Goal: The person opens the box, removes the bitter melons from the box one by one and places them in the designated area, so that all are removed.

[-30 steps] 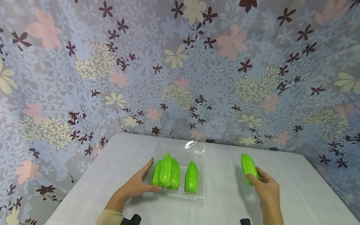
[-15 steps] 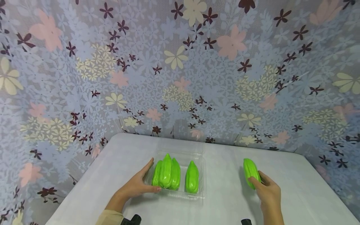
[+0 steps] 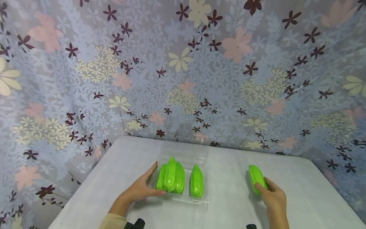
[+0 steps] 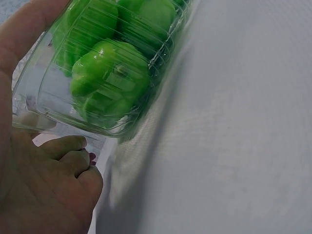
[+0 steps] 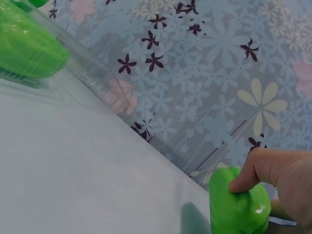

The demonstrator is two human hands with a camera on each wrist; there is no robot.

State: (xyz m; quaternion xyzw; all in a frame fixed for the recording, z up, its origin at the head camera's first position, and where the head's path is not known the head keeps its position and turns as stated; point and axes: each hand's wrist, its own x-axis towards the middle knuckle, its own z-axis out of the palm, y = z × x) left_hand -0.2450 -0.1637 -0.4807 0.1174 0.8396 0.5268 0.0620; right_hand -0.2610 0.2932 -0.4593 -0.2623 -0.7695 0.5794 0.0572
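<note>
right hand [image 3: 273,198] near front edge of table [image 3: 234,210], fingers curled round loose green gourd [image 3: 256,178], now a bit lower and closer than before, maybe being set down | left hand [image 3: 140,189] flat, fingers straight against left side of clear box [image 3: 204,198] | same four gourds [image 3: 178,179] inside, mid-table

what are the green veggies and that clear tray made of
Green vegetables: probably moulded plastic replicas, given the uniform bright colour and glossy sheen. Clear tray: thin transparent plastic, ribbed walls with glare, contents visible through it. The right hand holds another green piece.
</note>
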